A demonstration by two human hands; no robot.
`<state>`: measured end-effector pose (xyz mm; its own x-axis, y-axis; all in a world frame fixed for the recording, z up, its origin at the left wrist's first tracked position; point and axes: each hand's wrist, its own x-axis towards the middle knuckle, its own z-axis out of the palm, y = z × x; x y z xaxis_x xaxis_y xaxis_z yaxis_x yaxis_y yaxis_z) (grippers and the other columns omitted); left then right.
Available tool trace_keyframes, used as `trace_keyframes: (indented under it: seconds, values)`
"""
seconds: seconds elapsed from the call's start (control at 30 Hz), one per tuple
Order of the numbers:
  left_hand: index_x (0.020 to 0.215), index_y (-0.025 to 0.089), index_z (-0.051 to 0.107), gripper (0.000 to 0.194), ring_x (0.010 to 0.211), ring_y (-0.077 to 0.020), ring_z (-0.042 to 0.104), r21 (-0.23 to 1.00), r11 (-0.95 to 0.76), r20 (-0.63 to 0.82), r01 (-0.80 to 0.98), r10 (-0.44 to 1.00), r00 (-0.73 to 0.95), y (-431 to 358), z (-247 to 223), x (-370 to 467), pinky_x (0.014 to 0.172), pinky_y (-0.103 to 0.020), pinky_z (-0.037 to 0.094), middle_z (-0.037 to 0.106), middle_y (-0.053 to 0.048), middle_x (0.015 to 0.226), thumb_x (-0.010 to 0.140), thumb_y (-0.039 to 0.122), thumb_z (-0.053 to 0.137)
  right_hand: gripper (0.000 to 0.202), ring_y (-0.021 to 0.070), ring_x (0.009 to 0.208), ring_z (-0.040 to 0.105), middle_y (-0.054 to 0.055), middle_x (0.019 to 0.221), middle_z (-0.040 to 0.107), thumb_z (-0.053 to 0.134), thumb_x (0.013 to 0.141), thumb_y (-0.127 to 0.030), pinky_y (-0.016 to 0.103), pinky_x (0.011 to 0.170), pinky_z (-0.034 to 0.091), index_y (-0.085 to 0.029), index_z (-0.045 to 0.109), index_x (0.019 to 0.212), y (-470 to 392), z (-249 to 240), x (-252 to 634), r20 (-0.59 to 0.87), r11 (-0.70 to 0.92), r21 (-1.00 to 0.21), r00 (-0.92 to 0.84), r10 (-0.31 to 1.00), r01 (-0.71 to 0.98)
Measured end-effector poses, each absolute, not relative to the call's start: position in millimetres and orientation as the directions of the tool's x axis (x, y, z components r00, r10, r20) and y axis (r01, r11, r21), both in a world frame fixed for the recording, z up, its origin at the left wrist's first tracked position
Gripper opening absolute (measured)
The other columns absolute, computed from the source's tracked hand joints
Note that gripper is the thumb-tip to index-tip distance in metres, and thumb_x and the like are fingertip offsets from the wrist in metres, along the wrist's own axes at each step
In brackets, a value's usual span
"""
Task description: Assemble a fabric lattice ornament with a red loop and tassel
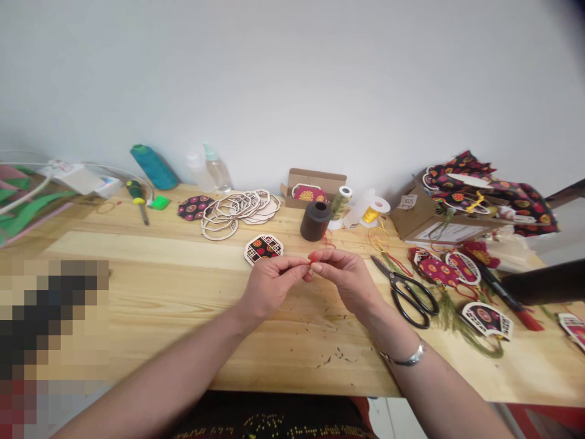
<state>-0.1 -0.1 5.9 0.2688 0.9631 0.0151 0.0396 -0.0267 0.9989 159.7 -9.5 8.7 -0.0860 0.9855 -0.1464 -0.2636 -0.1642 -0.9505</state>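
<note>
Facing a plain pale wall (274,79) across a light wooden tabletop (150,292) strewn with dark scraps (339,355) toward the front edge. Holding both forearms (192,360) angled inward over that edge, with left hand (273,283) and right hand (350,274) close together above the middle. Pinching a small red piece (313,257) between thumb and finger of each hand, on the front-edge side of a black spool (315,222) and left of black-handled scissors (393,278).

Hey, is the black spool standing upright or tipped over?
Upright. The black spool has its narrow neck and hole on top, wide body below.
</note>
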Motion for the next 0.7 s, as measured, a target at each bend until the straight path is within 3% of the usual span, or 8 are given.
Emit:
trace_keyframes:
  seconds: [0.43, 0.7]
  values:
    - [0.074, 0.020, 0.076, 0.009, 0.066, -0.0135, 0.067, 0.994, -0.024, 0.003, 0.107, 0.981, 0.192, -5.1, 8.3, 3.5, 0.068, -0.021, 0.053, 0.073, 0.001, 0.066, 0.075, 0.020, 0.067, 0.019, 0.0131, 0.060, 0.058, -0.001, 0.062, 0.066, 0.079, 0.062, -0.032, 0.030, 0.066, 0.045, -0.018, 0.067, 0.064, -9.2, -1.9, 156.8, -0.128, -0.127, -0.971, -0.006, 0.992, -0.205]
    - [0.095, 0.019, 0.075, 0.020, 0.069, -0.0129, 0.070, 0.988, -0.133, 0.120, 0.080, 0.981, 0.153, -6.3, -0.1, 5.4, 0.071, -0.020, 0.056, 0.075, 0.001, 0.071, 0.076, 0.021, 0.068, 0.017, 0.0135, 0.062, 0.059, 0.000, 0.060, 0.067, 0.076, 0.064, -0.032, 0.030, 0.071, 0.046, -0.018, 0.067, 0.060, -11.5, 4.5, 151.8, -0.123, -0.137, -0.949, -0.064, 0.990, -0.284]
